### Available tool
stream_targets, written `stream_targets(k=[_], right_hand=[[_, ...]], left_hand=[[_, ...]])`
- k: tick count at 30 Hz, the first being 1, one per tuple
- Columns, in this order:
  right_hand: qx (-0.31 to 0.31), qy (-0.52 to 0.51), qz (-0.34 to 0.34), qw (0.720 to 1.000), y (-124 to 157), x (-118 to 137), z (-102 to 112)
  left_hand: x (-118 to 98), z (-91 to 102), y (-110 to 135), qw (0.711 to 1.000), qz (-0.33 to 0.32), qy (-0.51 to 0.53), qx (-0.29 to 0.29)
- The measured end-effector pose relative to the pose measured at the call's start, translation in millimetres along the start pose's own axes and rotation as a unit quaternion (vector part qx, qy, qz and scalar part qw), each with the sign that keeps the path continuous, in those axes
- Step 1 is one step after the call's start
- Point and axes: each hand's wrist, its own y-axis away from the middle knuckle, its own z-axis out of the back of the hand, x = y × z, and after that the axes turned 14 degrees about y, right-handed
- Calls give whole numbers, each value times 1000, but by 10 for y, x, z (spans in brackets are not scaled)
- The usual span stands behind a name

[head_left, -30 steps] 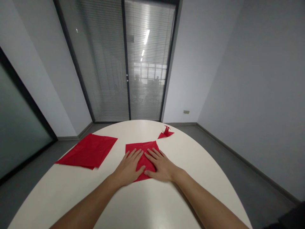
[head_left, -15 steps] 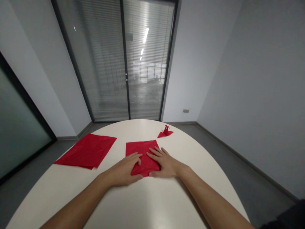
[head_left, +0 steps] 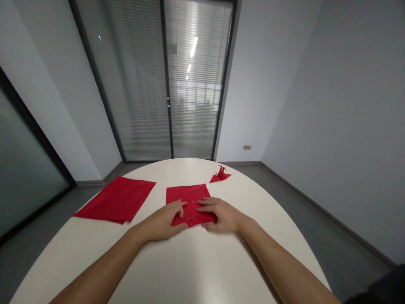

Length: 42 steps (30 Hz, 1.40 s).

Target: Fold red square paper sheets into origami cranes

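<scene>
A square sheet of red paper (head_left: pixel 189 194) with creases lies on the table in front of me. My left hand (head_left: pixel 169 219) rests on its left side, index finger stretched over the sheet, other fingers partly bent, thumb at the near edge. On the right side lies my right hand (head_left: pixel 220 215), fingers reaching inward across the paper and thumb apart from them at the near edge. Both hands touch the sheet from above, covering its lower corners. Beyond my right hand stands a folded red paper crane (head_left: pixel 220 175).
A stack of larger red paper sheets (head_left: pixel 118 200) lies at the left of the round white table (head_left: pixel 177 270). Behind the table are a glass partition with blinds (head_left: pixel 142 105) and a white wall with a socket (head_left: pixel 247 147).
The paper's near edge has shifted slightly away from me. My right hand's fingers have drawn lower on the sheet and closer together, and my left hand has moved slightly left.
</scene>
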Motion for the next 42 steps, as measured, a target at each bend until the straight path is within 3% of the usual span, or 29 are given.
stream_targets(k=[5, 19, 31, 42], right_hand=[[-14, -16, 1, 1000, 13, 13, 73], [53, -53, -71, 995, 84, -85, 143], [0, -143, -134, 981, 103, -163, 80], [-67, -169, -227, 957, 47, -179, -88]], left_hand=[[-25, 44, 26, 999, 3, -18, 36], [84, 279, 37, 998, 61, 14, 33], [139, 366, 8, 992, 105, 67, 1], [191, 302, -25, 987, 106, 86, -83]])
